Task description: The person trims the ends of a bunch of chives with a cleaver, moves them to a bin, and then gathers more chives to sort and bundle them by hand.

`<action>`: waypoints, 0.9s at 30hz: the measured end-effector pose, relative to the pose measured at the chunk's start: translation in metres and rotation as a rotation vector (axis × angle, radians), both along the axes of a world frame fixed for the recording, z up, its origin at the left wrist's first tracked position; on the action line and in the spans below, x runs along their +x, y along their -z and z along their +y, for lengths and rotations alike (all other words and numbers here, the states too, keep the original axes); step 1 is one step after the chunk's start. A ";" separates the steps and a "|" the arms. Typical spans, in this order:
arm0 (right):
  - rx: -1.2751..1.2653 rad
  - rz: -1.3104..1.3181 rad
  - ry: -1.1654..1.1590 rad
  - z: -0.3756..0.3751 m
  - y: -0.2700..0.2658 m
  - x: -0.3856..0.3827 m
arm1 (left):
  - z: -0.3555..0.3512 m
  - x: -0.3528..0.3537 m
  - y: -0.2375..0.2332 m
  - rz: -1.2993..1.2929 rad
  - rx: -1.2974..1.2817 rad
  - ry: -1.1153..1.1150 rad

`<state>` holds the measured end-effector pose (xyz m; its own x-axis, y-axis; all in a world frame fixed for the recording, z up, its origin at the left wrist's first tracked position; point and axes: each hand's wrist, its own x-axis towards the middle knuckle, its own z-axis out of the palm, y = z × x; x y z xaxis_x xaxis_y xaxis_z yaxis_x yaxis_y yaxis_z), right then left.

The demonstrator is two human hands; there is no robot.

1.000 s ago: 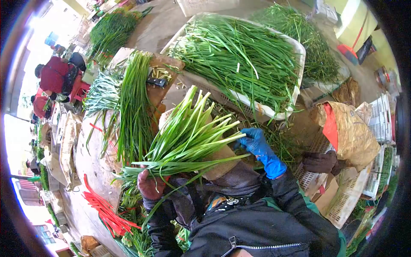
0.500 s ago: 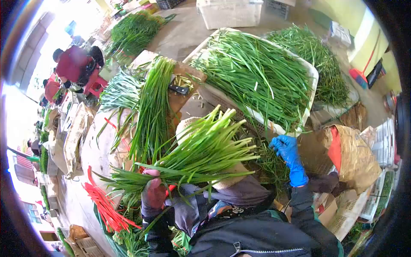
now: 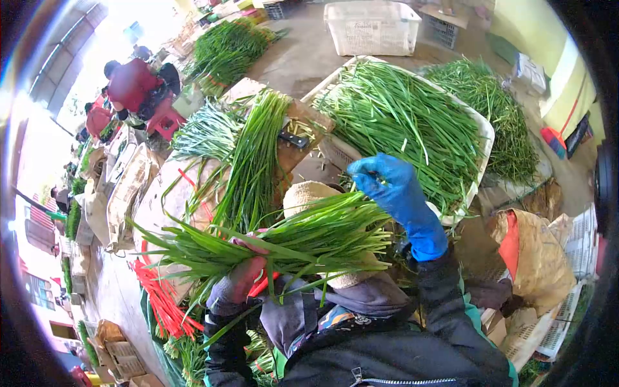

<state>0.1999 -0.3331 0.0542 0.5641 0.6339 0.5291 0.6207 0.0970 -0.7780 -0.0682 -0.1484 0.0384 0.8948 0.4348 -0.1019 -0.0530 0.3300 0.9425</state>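
Note:
My left hand (image 3: 248,274), in a dark reddish glove, is wrapped round a bunch of long green stalks (image 3: 309,235) lying across my lap. A red strip shows beside that hand. My right hand (image 3: 387,187), in a blue glove, is raised over the cut ends of the bunch, its fingers curled; whether anything is between them is hidden. Beyond the bunch, more green stalks (image 3: 255,155) lie on a board with a dark-handled knife (image 3: 294,138). A white crate (image 3: 488,138) heaped with green stalks stands ahead to the right.
Red strips (image 3: 162,300) lie at the left. A broom (image 3: 556,140) leans by the right wall, near a tan sack (image 3: 538,258). A white bin (image 3: 373,31) stands at the back. People in red (image 3: 132,84) sit at the far left beside a red stool (image 3: 166,119).
My right hand has moved up and left from beside the crate to above the bunch's cut ends. The bunch lies flatter in my left hand, and the view has shifted slightly.

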 end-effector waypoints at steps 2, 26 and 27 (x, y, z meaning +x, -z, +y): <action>-0.013 0.056 0.041 -0.018 0.009 -0.001 | -0.012 0.001 -0.015 0.092 -0.073 -0.120; -0.510 0.190 0.126 -0.032 0.100 -0.018 | -0.005 0.002 0.021 0.016 -0.237 -0.216; -0.526 0.198 0.071 -0.028 0.102 -0.020 | -0.005 0.002 0.023 -0.004 -0.235 -0.219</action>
<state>0.1802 -0.3610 -0.0482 0.6711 0.7406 0.0321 0.4492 -0.3718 -0.8124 -0.0664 -0.1534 0.0156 0.7833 0.5818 -0.2188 -0.1507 0.5193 0.8412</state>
